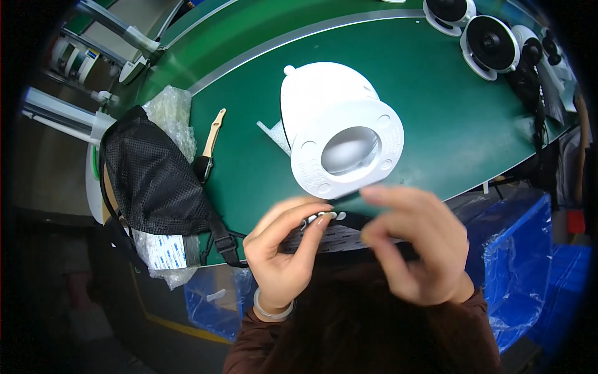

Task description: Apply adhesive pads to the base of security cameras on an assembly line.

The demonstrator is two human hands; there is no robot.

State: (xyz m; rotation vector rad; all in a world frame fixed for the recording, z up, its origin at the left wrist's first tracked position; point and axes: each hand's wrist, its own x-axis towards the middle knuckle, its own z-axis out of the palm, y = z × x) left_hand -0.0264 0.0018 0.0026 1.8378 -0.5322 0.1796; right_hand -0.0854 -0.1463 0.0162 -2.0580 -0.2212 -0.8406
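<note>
Close to the table's near edge, my left hand point(283, 249) is closed in a pinch on several small white oval pads point(330, 216). To its right, my right hand point(420, 243) is raised and smeared by motion; whether its fingertips hold anything is unclear. A printed sheet point(336, 242) shows partly between and below the hands. Just beyond them a white rounded housing point(327, 84) lies on the green table point(448, 118). Its flat oval base point(305, 168) faces me, with an oval opening and shallow round recesses around it.
Black mesh bag point(156, 181), clear plastic wrap point(171, 118) and a wooden-handled brush point(213, 137) lie at the left. White-and-black round devices point(492, 47) stand at the far right. Blue plastic-lined bins point(520, 268) sit below the table's right edge.
</note>
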